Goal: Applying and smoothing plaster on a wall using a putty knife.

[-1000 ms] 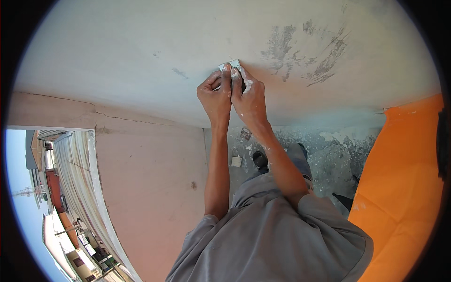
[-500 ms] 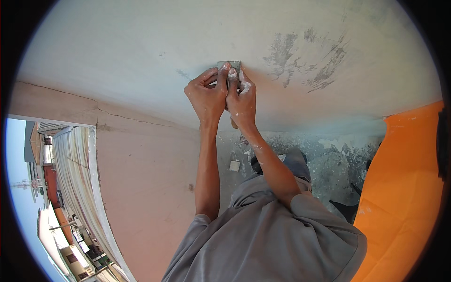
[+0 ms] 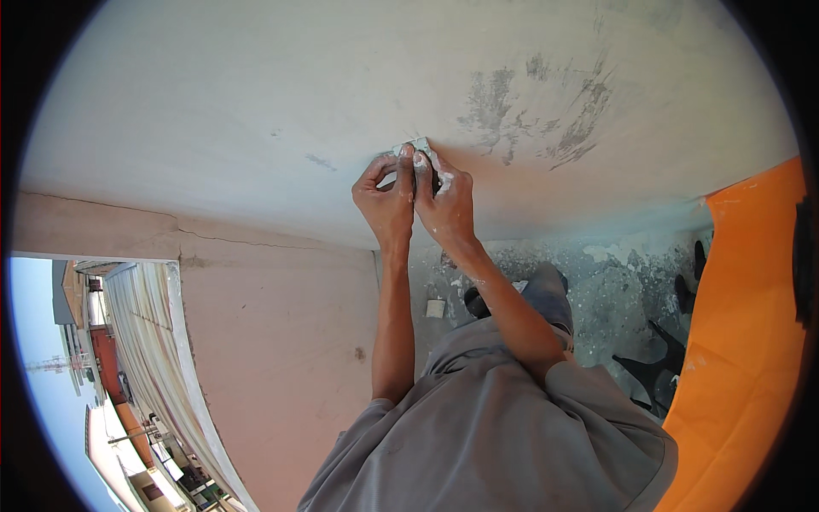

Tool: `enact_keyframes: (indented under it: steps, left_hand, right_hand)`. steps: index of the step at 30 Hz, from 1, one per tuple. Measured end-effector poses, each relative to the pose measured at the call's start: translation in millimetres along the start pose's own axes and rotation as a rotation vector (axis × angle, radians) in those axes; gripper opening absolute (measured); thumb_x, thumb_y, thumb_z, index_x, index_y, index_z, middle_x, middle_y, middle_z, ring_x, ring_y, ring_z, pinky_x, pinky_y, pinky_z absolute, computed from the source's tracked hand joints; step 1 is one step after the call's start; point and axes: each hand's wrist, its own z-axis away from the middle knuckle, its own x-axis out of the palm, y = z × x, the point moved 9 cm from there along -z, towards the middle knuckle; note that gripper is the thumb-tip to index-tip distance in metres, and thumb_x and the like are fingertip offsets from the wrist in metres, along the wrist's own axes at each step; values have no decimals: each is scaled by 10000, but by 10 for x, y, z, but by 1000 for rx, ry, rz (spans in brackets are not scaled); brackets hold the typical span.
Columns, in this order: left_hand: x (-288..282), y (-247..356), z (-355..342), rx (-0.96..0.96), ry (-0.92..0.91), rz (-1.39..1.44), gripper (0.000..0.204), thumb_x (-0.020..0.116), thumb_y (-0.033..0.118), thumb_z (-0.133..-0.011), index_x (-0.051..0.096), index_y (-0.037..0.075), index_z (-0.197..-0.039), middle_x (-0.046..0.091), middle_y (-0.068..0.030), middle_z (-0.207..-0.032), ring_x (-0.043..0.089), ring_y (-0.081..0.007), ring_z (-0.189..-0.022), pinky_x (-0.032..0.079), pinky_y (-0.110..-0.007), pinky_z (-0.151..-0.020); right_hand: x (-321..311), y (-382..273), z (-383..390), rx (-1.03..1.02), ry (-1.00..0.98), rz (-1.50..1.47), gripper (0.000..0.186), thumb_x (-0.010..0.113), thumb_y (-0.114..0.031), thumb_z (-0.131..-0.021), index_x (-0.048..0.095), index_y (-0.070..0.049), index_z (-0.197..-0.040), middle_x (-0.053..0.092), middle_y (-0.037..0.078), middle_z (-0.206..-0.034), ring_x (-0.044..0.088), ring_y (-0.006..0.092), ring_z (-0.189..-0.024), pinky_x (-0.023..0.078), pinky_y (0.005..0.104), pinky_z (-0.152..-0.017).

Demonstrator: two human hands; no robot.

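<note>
My left hand (image 3: 389, 200) and right hand (image 3: 447, 200) are raised close together against a pale wall (image 3: 256, 77). Between them they grip a putty knife (image 3: 417, 143), its flat grey blade showing just beyond the fingertips and lying against the wall. Both thumbs press side by side on the blade, with the other fingers curled at its sides. White filler is smeared over my right thumb and fingers. The knife's handle is hidden behind my hands. Dark grey scuffed patches (image 3: 490, 102) mark the wall right of the blade; a small grey streak (image 3: 320, 161) lies left.
A cracked pinkish wall (image 3: 273, 333) adjoins on the left, with a window opening (image 3: 141, 341) in it. An orange sheet (image 3: 742, 333) hangs at right. Below, the floor (image 3: 601, 299) is paint-spattered, with a small white block (image 3: 436, 308) and a black object (image 3: 653, 367).
The view has shifted, and my hands with the putty knife appear lower. Against the wall marks, the blade has moved slightly right. The handle, visible below my hands before, is now hidden.
</note>
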Motion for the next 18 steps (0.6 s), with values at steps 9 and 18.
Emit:
enact_keyframes:
  steps: [9, 18]
  left_hand:
    - [-120, 367, -101, 117, 15, -176, 222, 815, 140, -874, 747, -70, -863, 709, -57, -686, 580, -59, -575, 443, -240, -511]
    - [-109, 508, -96, 58, -28, -345, 212, 797, 155, -894, 758, -54, -890, 706, -45, -707, 574, -57, -600, 434, -231, -526]
  right_hand:
    - [304, 187, 173, 335, 64, -299, 316, 537, -228, -1057, 678, 51, -1016, 654, 128, -709, 570, 131, -632, 454, 328, -578]
    - [361, 170, 202, 424, 34, -388, 362, 510, -261, -1071, 679, 58, -1101, 628, 70, -711, 509, 110, -627, 432, 315, -580]
